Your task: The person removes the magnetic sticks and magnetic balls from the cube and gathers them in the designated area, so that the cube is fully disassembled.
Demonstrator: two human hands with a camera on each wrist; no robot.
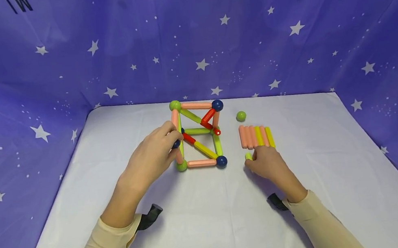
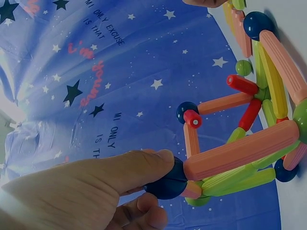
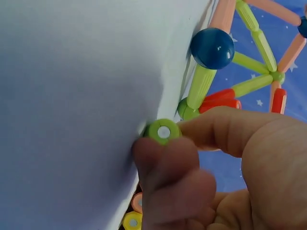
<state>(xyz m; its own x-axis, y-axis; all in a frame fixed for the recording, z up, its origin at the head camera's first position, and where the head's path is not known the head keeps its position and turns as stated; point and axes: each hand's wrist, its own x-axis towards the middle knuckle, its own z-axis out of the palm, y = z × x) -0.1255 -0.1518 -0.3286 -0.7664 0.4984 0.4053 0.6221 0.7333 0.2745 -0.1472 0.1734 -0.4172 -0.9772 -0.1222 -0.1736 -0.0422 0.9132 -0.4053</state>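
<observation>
Left grip: the left hand [image 1: 156,153] pinches a dark blue ball [image 2: 169,184] between thumb and fingers, closed as far as the ball allows.
Held ball: in the left grip, at a corner of the stick-and-ball frame [image 1: 201,163]; a pink stick [image 2: 242,151] runs from it to a green ball [image 2: 301,120].
Right grip: the right hand [image 1: 271,165] has thumb and fingers closed around a green stick [image 1: 248,156], one end of which shows between the fingertips.
Frame: to the right of the left grip and to the left of the right grip, standing on the white surface [image 1: 224,219]; pink, green, red and yellow sticks join green and dark blue balls.
Diagonal: a yellow stick [image 1: 205,150] and a red stick [image 1: 188,138] slant across the frame, just right of the left grip.
Stick row: four pink and two yellow sticks [image 1: 253,136] lie side by side just beyond the right grip.
Loose ball: a small green ball [image 1: 241,116] sits beyond that row, farther from the right grip.
Backdrop: a purple-blue cloth [image 1: 188,31] with white stars hangs beyond both grips.
</observation>
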